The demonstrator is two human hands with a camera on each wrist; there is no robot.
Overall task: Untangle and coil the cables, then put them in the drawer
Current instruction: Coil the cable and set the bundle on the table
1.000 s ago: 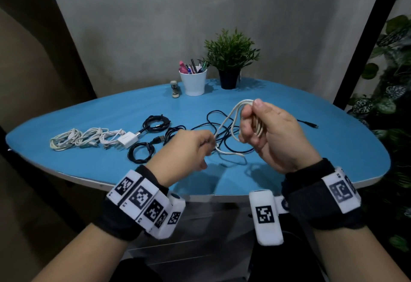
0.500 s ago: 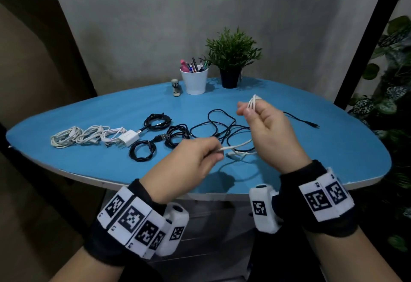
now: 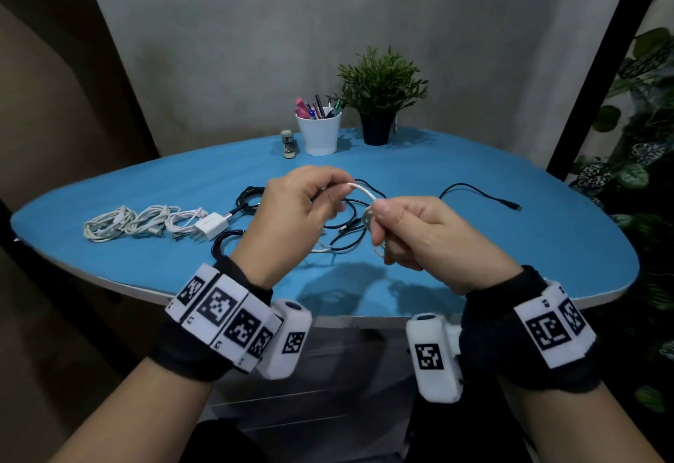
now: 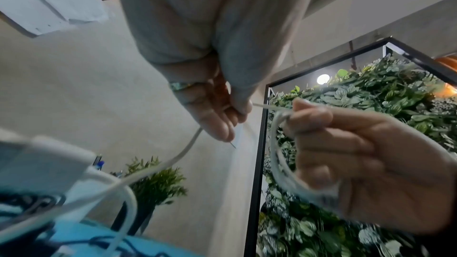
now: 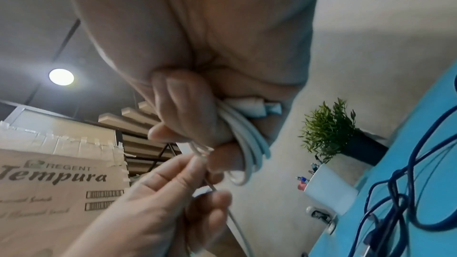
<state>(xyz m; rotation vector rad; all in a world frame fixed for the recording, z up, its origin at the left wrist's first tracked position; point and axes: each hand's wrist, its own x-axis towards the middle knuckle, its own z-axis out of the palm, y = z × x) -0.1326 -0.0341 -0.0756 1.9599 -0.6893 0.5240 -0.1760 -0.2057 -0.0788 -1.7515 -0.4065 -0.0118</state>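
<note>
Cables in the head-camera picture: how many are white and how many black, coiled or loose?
White coiled cable bundles lying on the blue table: 3
Thin white cable pinched by left hand, gripped in loops by right hand: 1
Black coiled cables, partly hidden by the left hand: 2
Loose black cable tangle: 1
Total: 7

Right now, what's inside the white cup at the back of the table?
The white cup holds pens and markers; pink, blue and dark tops stick out above its rim. Their lower parts, and anything else at the bottom, are hidden by the cup's wall.
</note>
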